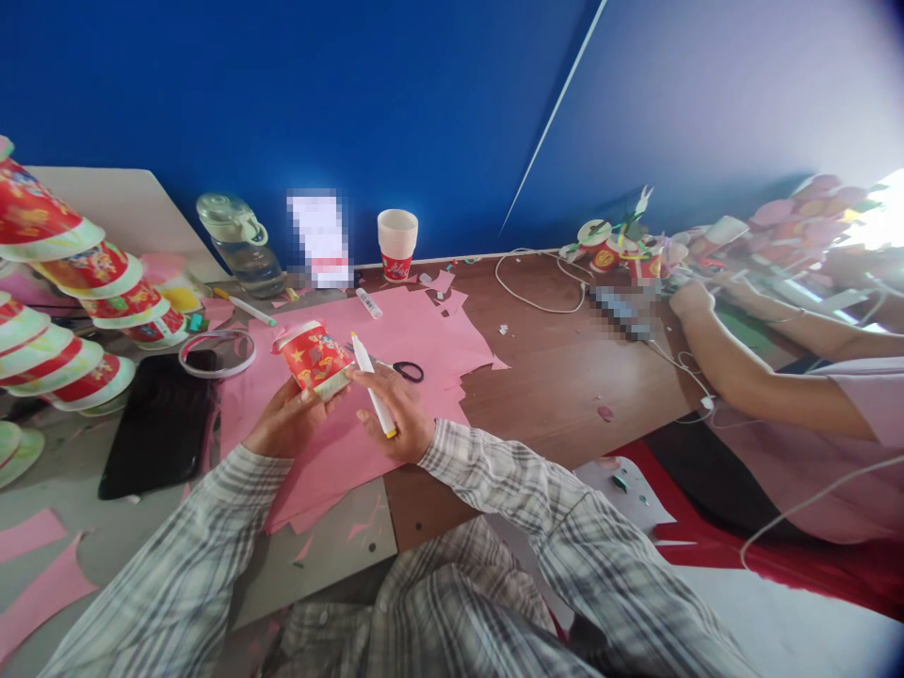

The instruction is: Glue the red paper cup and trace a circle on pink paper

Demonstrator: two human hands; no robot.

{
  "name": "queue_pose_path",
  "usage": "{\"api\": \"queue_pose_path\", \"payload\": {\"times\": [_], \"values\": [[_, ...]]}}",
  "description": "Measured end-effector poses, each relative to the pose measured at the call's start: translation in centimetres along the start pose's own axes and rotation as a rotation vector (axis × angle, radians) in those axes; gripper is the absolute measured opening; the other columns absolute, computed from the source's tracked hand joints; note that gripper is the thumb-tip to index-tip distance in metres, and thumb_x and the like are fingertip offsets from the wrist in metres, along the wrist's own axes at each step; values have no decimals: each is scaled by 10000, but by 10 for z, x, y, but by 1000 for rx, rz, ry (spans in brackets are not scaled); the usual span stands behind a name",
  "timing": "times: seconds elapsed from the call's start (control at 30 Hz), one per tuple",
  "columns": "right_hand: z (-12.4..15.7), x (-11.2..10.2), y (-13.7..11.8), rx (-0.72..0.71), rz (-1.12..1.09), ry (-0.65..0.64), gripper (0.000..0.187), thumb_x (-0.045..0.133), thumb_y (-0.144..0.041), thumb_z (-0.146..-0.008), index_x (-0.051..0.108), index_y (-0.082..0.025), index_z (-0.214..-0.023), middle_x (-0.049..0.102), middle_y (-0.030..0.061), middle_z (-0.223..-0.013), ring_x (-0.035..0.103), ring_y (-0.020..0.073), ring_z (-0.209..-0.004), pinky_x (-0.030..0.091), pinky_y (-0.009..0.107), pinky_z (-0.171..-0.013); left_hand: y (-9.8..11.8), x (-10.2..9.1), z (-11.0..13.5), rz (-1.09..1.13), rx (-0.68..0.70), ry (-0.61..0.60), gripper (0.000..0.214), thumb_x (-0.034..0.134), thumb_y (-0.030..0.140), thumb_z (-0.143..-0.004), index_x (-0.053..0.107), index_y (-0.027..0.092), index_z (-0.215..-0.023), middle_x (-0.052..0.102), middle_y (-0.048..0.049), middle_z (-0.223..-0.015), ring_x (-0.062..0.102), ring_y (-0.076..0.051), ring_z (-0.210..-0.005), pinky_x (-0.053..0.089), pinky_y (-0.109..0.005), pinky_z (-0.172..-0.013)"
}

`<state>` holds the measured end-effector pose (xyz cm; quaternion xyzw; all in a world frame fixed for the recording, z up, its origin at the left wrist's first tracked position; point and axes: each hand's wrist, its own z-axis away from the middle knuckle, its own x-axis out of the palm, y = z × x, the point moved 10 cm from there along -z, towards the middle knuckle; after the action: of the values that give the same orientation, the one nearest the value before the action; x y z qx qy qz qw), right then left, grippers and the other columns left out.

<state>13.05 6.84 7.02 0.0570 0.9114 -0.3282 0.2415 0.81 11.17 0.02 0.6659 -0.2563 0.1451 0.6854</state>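
My left hand [286,422] is closed around a red printed paper cup [314,358], held on its side over the pink paper sheets [424,330]. My right hand [395,410] grips a white marker pen [372,384] with a yellow end, its tip pointing up beside the cup's base, and its fingertips touch the cup. Black-handled scissors [408,371] lie on the pink paper just beyond my right hand.
Stacks of red paper cups [77,282] lean at the left beside a black phone [159,424] and a tape ring [217,353]. A water bottle [240,243] and an upright cup [396,245] stand by the blue wall. Another person's arm [749,372] rests at the right among white cables.
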Motion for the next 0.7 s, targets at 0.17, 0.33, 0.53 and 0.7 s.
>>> {"api": "queue_pose_path", "payload": {"times": [0.17,0.33,0.53,0.7], "values": [[0,3,-7,-46,-7,-41,452,485,-163,-830,360,-169,-1265,587,122,-1231,527,228,-1248,455,426,-1093,7,3,0,-93,34,10,458,636,260,-611,534,137,-1040,555,-131,-1087,482,-281,-1030,358,-454,-874],[-2,2,-9,-64,-3,-36,466,480,-167,-834,340,-189,-1277,599,113,-1212,538,222,-1237,465,424,-1082,10,1,-2,-77,43,51,488,622,203,-611,511,160,-1084,551,-105,-1092,479,-266,-1036,355,-448,-886],[-2,3,-10,-72,9,-47,458,477,-174,-835,345,-181,-1273,606,123,-1203,542,222,-1239,466,417,-1075,11,1,-3,-57,44,59,462,617,183,-605,526,158,-1057,556,-105,-1090,483,-267,-1030,359,-460,-888],[-2,4,-11,-76,0,-50,466,488,-163,-823,355,-194,-1269,613,118,-1201,552,222,-1227,468,412,-1071,13,0,-3,-54,51,75,440,603,167,-601,537,143,-1036,566,-110,-1073,493,-267,-1013,372,-449,-873]]}}
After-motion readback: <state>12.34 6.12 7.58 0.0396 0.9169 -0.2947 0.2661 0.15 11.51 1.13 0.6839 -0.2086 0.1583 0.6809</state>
